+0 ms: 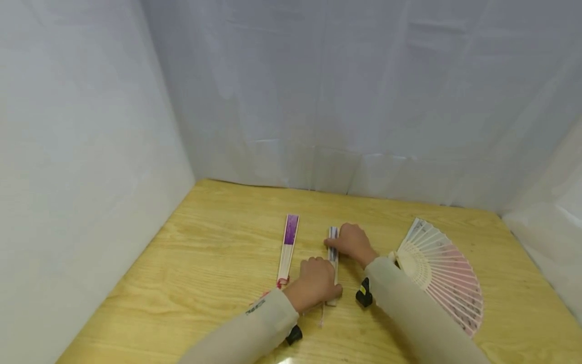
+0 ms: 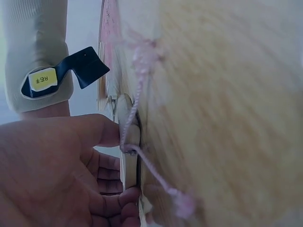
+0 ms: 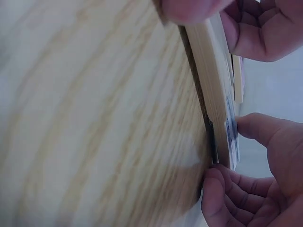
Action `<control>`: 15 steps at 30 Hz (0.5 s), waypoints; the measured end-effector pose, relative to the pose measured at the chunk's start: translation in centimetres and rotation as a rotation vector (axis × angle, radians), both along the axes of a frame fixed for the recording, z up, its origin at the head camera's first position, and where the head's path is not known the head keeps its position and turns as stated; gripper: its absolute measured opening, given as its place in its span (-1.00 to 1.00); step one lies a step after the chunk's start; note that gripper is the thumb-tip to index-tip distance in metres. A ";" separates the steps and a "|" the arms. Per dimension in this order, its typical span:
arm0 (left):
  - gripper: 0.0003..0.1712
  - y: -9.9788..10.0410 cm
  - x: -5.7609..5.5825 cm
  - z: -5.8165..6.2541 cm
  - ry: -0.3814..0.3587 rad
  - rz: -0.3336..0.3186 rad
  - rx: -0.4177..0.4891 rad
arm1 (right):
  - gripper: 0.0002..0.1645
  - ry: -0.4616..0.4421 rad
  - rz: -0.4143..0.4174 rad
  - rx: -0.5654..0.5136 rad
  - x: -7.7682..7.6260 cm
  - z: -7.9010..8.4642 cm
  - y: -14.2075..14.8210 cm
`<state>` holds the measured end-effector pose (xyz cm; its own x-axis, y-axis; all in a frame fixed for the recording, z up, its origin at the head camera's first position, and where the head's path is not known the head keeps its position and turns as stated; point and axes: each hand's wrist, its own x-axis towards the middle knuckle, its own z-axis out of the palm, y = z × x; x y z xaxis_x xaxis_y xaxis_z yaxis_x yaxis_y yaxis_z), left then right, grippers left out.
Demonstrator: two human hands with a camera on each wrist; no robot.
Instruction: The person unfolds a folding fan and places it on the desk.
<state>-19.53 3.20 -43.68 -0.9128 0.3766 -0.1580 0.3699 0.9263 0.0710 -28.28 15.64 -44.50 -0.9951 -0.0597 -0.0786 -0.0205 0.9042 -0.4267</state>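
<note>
A folded hand fan (image 1: 333, 260) with a greyish printed leaf lies lengthwise on the table between both hands. My left hand (image 1: 317, 283) grips its near, riveted end, with thumb and fingertips on opposite sides of the sticks, as the left wrist view shows. From that end hangs a pink tassel cord (image 2: 139, 94). At the far end, the right hand (image 1: 354, 241) pinches the printed part; in the right wrist view its thumb is on one face and the fingers (image 3: 218, 189) curl at the lower edge. The fan's pale wooden sticks (image 3: 208, 71) lie stacked together.
A second folded fan (image 1: 288, 247), with a purple leaf and red tassel, lies to the left. On the right a pink and grey fan (image 1: 454, 273) is spread out, partly behind the right sleeve (image 1: 409, 298). White sheeting (image 1: 318, 101) rises behind the wooden table (image 1: 182, 263).
</note>
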 end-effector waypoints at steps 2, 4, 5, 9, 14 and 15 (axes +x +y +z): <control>-0.45 0.0 0.0 0.0 0.001 0.004 0.000 | -0.52 0.011 -0.004 -0.015 0.0 0.0 0.0; -0.46 -0.1 0.0 0.1 -0.001 0.004 0.008 | -0.53 0.018 -0.012 -0.024 0.1 0.1 -0.1; -0.47 -0.1 -0.1 0.1 -0.001 0.006 0.020 | -0.53 0.020 -0.018 -0.027 0.1 0.1 -0.1; -0.48 -0.3 -0.1 0.2 -0.019 0.006 0.086 | -0.54 0.028 -0.044 -0.047 0.1 0.5 -0.3; -0.49 -0.8 -0.1 0.5 -0.066 0.018 0.213 | -0.52 0.046 -0.055 -0.136 0.4 1.1 -0.4; -0.50 -0.9 -0.2 0.5 -0.078 0.020 0.237 | -0.52 0.050 -0.052 -0.162 0.5 1.3 -0.4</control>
<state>-19.70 2.32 -43.16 -0.9088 0.3937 -0.1379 0.3368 0.8875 0.3144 -27.76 15.26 -43.18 -0.9996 -0.0163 -0.0226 -0.0006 0.8239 -0.5668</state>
